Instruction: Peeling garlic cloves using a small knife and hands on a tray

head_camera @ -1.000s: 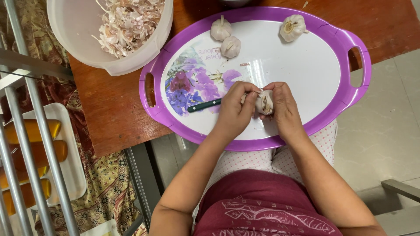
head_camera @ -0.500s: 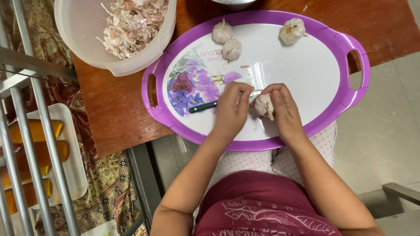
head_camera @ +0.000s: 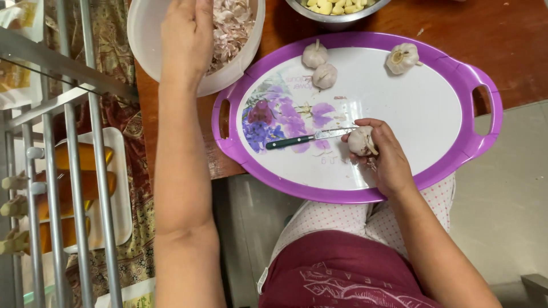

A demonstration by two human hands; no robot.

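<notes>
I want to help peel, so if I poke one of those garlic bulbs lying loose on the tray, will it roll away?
Probably it would wobble or roll a bit: the loose garlic bulb is rounded and the tray looks smooth. Its lumpy shape and stem stub would likely stop it soon. It seems light, with papery skin that may flake off like the peels in the white bowl.

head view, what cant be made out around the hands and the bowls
- Left hand: fingertips cut off by the top edge, so a grip cannot be judged.
- White bowl of garlic skins: far rim cut off by the top edge, part covered by that hand.
- Metal bowl: only its near edge shows.
- Garlic bulb: partly covered by the right hand.
- Knife: blade tip hidden behind bulb and fingers.
</notes>
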